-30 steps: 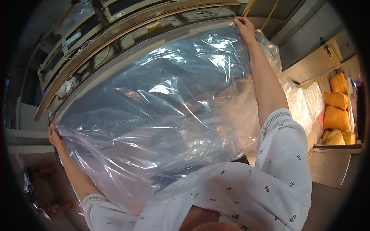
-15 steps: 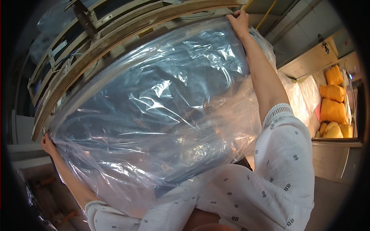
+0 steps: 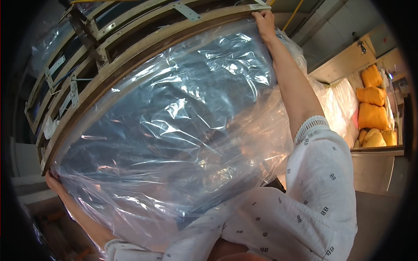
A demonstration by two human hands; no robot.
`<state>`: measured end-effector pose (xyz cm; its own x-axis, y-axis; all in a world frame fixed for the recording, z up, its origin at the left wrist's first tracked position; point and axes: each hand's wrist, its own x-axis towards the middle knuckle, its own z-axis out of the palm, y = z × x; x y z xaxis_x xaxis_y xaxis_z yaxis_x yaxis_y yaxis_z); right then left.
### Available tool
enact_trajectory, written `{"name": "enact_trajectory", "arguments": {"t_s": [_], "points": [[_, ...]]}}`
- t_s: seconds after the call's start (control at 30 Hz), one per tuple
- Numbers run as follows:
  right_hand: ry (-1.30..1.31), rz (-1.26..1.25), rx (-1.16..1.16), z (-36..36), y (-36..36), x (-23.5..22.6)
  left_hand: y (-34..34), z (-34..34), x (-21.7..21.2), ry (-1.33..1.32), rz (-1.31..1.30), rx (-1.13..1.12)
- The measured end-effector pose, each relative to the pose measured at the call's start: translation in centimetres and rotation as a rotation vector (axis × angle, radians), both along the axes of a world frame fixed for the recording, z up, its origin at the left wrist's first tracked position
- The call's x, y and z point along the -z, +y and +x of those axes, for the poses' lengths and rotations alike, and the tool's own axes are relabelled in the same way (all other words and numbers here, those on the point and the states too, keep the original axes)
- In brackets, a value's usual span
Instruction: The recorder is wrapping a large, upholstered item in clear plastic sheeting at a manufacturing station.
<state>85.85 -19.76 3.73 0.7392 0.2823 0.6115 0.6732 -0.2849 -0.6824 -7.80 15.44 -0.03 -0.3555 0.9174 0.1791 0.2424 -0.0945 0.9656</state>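
Both hands pinch a big clear plastic sheet (image 3: 174, 126) stretched between them: left hand (image 3: 53, 180) closed on its lower corner, right hand (image 3: 264, 22) closed on its top corner against the wooden frame (image 3: 143, 45).

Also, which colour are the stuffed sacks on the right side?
The stuffed sacks are orange-yellow, seen best at the right edge of the head view.

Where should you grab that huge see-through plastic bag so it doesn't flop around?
Probably at its two top corners, from behind, arms spread wide. The clear plastic bag is broad, thin and limp, so pinching the upper edge at both ends keeps it stretched flat. That is where the left hand and the right hand pinch it now, against the wooden frame.
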Motion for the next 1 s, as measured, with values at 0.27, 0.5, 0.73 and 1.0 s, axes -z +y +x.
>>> {"name": "enact_trajectory", "arguments": {"t_s": [0.27, 0.5, 0.73, 1.0], "points": [[0.061, -0.552, -0.067, 0.5, -2.5, -2.0, -4.4, 1.5, -4.8, 0.514, -0.16, 0.3], [0.471, -0.457, -1.025, -12.6, -10.4, -6.8, -12.4, -10.4, -14.2, 0.938, -0.114, -0.063], [0.518, -0.413, -1.065, -19.4, -14.9, -10.0, -21.0, 25.7, -17.4, 0.687, -0.077, 0.504], [0.201, -0.216, -1.121, -19.9, -17.3, -11.9, -37.8, 54.2, -14.7, 0.194, 0.12, 1.301]]}}
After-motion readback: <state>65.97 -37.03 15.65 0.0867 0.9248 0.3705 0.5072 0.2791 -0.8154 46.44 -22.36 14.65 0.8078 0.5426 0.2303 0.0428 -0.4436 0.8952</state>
